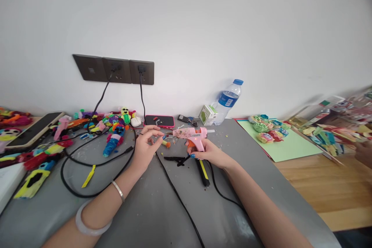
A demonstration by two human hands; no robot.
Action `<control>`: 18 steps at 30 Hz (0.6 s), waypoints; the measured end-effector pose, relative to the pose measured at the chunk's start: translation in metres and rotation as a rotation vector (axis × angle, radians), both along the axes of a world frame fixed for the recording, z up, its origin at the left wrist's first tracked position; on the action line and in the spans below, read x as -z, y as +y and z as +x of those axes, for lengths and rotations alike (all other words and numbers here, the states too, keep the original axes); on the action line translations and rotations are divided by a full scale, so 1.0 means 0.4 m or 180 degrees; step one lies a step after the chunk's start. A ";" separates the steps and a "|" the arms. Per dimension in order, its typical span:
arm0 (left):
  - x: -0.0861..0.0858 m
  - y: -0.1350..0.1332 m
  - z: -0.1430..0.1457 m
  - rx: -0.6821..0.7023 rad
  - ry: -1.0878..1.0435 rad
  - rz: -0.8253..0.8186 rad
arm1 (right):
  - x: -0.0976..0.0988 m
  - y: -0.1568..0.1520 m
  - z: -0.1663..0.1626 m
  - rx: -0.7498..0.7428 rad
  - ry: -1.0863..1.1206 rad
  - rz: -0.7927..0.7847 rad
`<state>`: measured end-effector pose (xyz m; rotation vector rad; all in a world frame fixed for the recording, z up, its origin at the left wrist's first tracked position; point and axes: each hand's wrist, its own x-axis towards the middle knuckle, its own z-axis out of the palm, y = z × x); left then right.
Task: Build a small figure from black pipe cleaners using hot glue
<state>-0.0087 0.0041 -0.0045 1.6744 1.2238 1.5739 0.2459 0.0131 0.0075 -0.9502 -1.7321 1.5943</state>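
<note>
My right hand is wrapped round the handle of a pink hot glue gun, with a finger at its orange trigger. The nozzle points left and has messy residue round it. Just off that tip, my left hand is pinched, thumb against fingers; whatever sits between them is too small to make out. Below the gun lie a bent black pipe cleaner and a black-and-yellow utility knife. A small orange-and-yellow fuzzy piece rests near my left fingertips.
Black cables cross the grey table and loop at left, beside colourful pipe-cleaner figures. Along the wall are a phone, keys, a small box and a water bottle. Another person's hand shows at far right.
</note>
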 end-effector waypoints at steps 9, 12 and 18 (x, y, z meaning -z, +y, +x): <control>-0.004 -0.001 0.003 -0.0023 -0.0019 -0.0095 | 0.002 0.000 0.002 0.0002 -0.0053 0.0000; -0.003 -0.001 0.003 -0.0021 -0.0031 -0.0092 | 0.002 0.000 0.002 0.0021 -0.0057 -0.0016; -0.003 -0.001 0.002 -0.0024 -0.0024 -0.0129 | 0.003 0.000 0.000 0.0049 0.0011 -0.0083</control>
